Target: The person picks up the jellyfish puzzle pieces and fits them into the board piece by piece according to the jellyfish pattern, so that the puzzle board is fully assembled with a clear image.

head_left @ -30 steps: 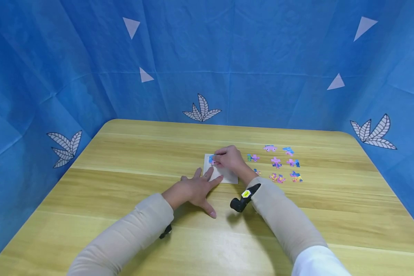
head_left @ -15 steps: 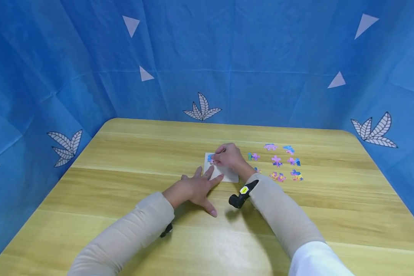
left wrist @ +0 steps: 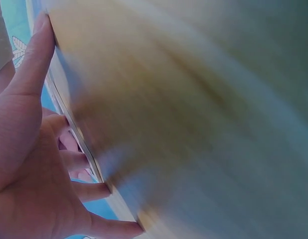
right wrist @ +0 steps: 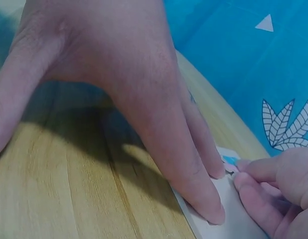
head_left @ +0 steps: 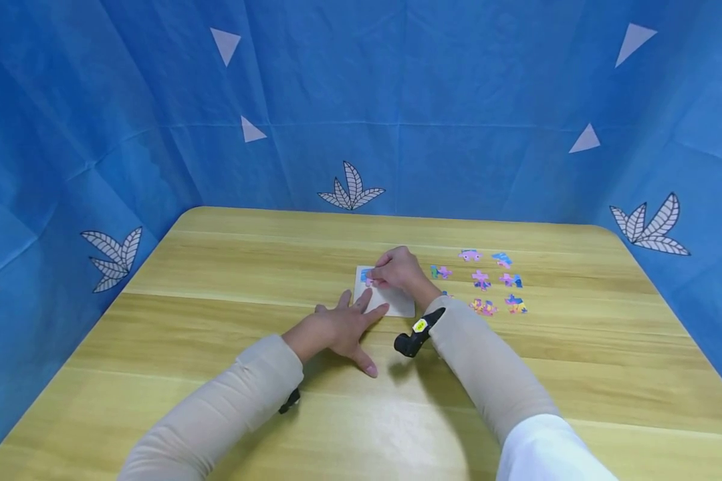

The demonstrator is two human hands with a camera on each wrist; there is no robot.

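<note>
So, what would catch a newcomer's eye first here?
Likely the bright blue cloth, printed with pale triangles and leaves, behind the wooden table. Near the table's middle, the left hand spreads over a white board at its near-left corner, while the right hand holds a blue-and-pink puzzle piece at the far-left one. To their right lie more colorful pieces.

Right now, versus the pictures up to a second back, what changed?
The right hand has eased slightly left and forward, bringing the pinched blue-and-pink piece nearer the white board's left edge. Nothing was newly grasped or released. The left hand stays spread, fingers on the board; the loose pieces lie as before.
</note>
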